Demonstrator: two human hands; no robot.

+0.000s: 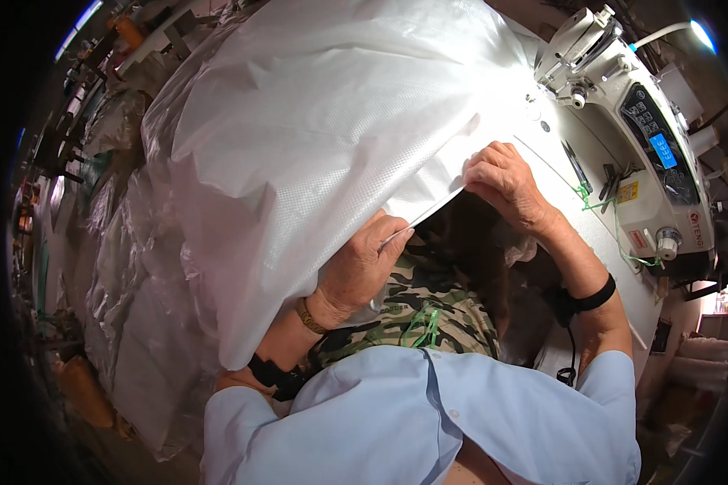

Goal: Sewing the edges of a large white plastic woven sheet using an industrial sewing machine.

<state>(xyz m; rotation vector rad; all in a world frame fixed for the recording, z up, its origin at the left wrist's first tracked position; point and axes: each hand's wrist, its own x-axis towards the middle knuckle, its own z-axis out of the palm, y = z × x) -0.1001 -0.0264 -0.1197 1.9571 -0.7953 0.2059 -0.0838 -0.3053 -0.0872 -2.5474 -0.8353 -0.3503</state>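
A large sheet of white woven plastic fabric (299, 137) spreads over the work surface and hangs down toward my lap. My left hand (366, 263) is closed on its near edge, with thumb and fingers pinching a fold. Farther right, my right hand (505, 182) grips the same edge with bent fingers. Between the two hands the edge is drawn into a fairly straight line. At the upper right stands a white sewing machine (643, 137); its needle area is lost in bright light beside the fabric.
Small dark tools (609, 182) and green thread (584, 194) lie on the white machine table (570, 137). A lit lamp (701, 36) hangs over the machine. Crumpled clear plastic sheeting (129, 299) is heaped at the left. Green thread also lies on my camouflage-patterned lap (396, 315).
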